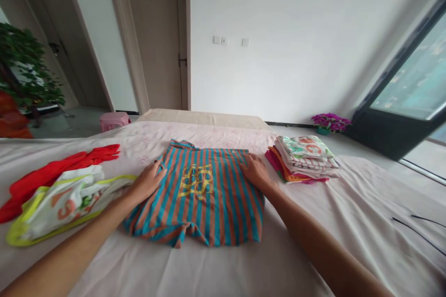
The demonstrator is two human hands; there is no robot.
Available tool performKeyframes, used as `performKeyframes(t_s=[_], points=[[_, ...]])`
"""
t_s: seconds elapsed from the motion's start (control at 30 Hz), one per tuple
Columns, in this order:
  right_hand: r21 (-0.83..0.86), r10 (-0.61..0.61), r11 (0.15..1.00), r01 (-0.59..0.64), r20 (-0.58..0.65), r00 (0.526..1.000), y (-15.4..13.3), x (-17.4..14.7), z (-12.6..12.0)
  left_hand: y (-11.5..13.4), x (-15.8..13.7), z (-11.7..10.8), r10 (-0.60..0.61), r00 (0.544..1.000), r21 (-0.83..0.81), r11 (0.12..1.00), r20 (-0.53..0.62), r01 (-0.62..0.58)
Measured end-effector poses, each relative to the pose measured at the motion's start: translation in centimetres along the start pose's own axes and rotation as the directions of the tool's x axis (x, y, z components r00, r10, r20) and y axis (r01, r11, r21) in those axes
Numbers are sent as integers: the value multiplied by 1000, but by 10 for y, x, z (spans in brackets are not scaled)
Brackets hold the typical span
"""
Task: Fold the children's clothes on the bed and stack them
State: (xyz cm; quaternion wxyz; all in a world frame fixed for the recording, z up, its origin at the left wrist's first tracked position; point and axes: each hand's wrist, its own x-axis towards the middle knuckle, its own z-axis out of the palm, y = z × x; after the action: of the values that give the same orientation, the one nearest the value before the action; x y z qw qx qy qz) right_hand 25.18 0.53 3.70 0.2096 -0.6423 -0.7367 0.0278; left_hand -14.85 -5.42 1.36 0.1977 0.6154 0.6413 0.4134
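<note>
Two grips (151, 180) (256, 171) on one striped garment (225, 199)

A leafy plant (26, 67) stands at far left, a pink stool (114, 121) sits left of a grey-brown door (153, 32), white switch plates (216, 40) dot the wall (296, 46), and purple flowers (332, 121) in a green pot (323, 131) stand near dark-framed glass (411, 74).

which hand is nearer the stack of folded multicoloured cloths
Right. The right hand is just left of the folded multicoloured stack; the left hand is across the blue-and-brown striped garment, farther away.
</note>
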Motion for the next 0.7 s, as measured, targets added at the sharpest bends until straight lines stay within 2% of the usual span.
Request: performKeyframes(t_s=[0.13,0.2,0.23,0.3,0.37,0.43,0.5,0.57,0.63,0.7], points=[[214,118,969,-122,33,993,26,-26,-1,-22,-37,-29,-166,984,-76,984,-58,162],[392,170,900,-191,88,981,31,-40,-6,-23,-57,-43,-278,960,-181,946,-25,269],[492,203,837,-241,130,970,31,-47,-10,-21,-67,-49,-334,943,-239,914,15,327],[648,267,661,-379,269,925,28,-60,-18,-12,-83,-59,-393,904,-338,839,166,427],[711,249,490,-505,441,862,22,-71,-26,1,-94,-66,-382,862,-371,788,332,492],[714,190,386,-584,559,808,16,-77,-32,17,-99,-70,-349,827,-365,771,441,521],[693,170,353,-628,613,772,12,-80,-37,31,-102,-70,-331,816,-361,772,474,523],[660,199,375,-651,628,752,8,-81,-40,42,-104,-65,-277,820,-379,782,501,495],[660,164,412,-629,625,763,5,-84,-45,47,-106,-58,-197,841,-384,821,503,422],[715,39,415,-563,604,796,0,-88,-50,46,-108,-52,-135,871,-352,877,473,327]])
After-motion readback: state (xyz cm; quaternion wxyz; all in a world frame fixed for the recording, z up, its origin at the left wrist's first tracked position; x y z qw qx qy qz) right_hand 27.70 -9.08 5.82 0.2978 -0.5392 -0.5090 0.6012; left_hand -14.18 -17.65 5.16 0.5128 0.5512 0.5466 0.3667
